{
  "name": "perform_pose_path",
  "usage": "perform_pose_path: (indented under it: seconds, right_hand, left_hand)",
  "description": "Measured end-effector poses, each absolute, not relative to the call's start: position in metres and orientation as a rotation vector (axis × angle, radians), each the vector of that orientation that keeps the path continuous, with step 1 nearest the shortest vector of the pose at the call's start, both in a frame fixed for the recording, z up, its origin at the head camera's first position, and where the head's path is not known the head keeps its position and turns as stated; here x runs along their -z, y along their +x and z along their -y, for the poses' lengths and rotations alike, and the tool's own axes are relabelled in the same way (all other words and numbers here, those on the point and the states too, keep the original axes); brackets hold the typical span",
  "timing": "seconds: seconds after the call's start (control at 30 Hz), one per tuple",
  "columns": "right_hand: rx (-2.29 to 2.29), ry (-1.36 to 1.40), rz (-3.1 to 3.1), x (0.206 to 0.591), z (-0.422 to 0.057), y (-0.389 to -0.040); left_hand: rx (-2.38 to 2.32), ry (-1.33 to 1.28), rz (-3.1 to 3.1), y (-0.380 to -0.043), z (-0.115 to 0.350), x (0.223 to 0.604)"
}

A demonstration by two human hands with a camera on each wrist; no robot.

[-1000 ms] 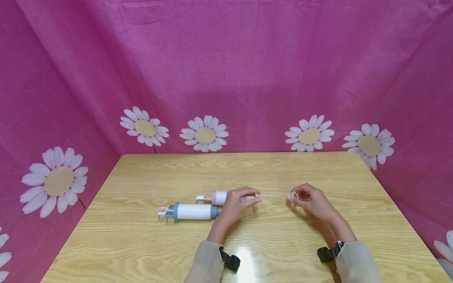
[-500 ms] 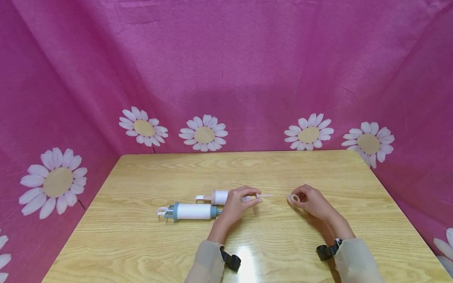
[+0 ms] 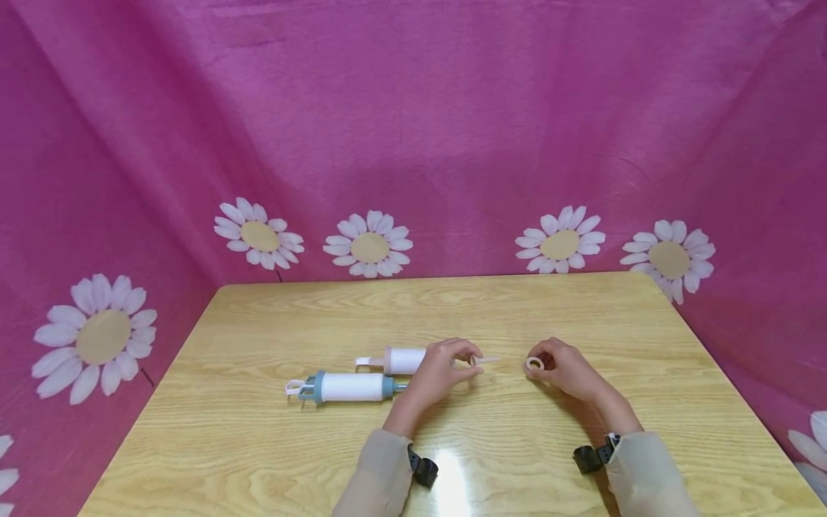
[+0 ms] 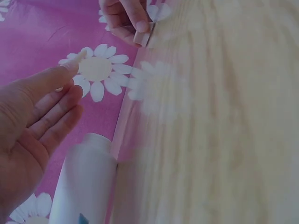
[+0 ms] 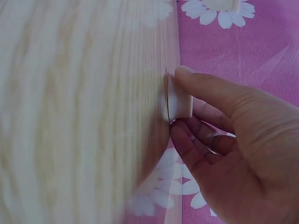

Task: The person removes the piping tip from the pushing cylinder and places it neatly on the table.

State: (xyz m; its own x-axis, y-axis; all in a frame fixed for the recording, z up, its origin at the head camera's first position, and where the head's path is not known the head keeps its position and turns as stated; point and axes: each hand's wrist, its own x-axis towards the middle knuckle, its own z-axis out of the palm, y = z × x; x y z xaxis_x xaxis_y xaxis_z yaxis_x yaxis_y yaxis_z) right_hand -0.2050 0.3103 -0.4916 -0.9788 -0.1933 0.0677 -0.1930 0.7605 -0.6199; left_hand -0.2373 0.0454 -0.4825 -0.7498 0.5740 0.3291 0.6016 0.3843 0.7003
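My left hand (image 3: 436, 373) pinches a thin, pale tapered nozzle (image 3: 487, 360) between thumb and fingers, its point to the right. In the left wrist view the nozzle (image 4: 79, 58) stands apart from the white barrel (image 4: 86, 177) below the palm. That barrel belongs to a large syringe-like tool with a pale pink collar (image 3: 407, 360), partly hidden by my left hand. My right hand (image 3: 571, 370) holds a short cream ring (image 3: 534, 363) by thumb and fingers. Seen from the right wrist, the ring (image 5: 181, 100) lies flat against the table.
A second syringe-like tool with blue-green ends (image 3: 352, 386) lies nearer me, beside the pink one. The wooden table (image 3: 517, 445) reaches back to a pink cloth (image 3: 426, 143) printed with white flowers. Both wrists wear black cameras.
My left hand has moved slightly right with the nozzle, away from the pink syringe-like tool. The ring in my right hand has tipped from tilted to flat on the table.
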Motion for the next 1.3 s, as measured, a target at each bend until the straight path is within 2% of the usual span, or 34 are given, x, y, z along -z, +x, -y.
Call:
perform_pose_path:
  seconds: [0.33, 1.3]
  right_hand:
    - [1.037, -0.346, -2.936, 0.492, -0.313, -0.205]
    - [1.056, -0.341, -2.934, 0.491, -0.311, -0.204]
  left_hand:
    - [1.177, -1.179, 2.749, -0.244, -0.061, 0.476]
    - [0.341, -1.136, 2.807, -0.244, -0.089, 0.477]
